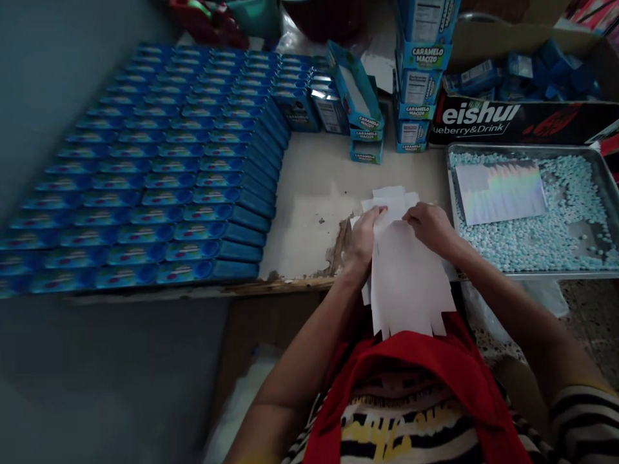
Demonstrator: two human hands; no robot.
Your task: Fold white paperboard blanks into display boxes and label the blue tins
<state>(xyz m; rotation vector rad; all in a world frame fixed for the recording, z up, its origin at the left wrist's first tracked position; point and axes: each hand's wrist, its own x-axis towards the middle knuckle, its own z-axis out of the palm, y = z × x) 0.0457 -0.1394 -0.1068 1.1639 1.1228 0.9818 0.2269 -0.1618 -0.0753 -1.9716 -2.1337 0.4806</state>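
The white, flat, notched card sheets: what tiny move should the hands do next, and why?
Maybe the right hand should gently peel away the front one of the white, flat, notched card sheets: it seems to pinch that one near the top, the left hand grips their left side, and other white edges peek out behind.

The fingers of the left hand [363, 237] mostly vanish beneath the white, flat, notched card sheets [411, 277]; how many sheets lie there cannot be told. The curled lower fingers of the right hand [432, 225] are tucked out of sight. The left edge crops the rows of glossy blue rectangular boxes [159, 177], their small print blurred. The top edge cuts off the tall tower of blue cardboard boxes [420, 87]. Yellow lettering on the black-and-cream striped shirt [391, 441] — partly covered by the red cloth apron [411, 354] — cannot be read whole.
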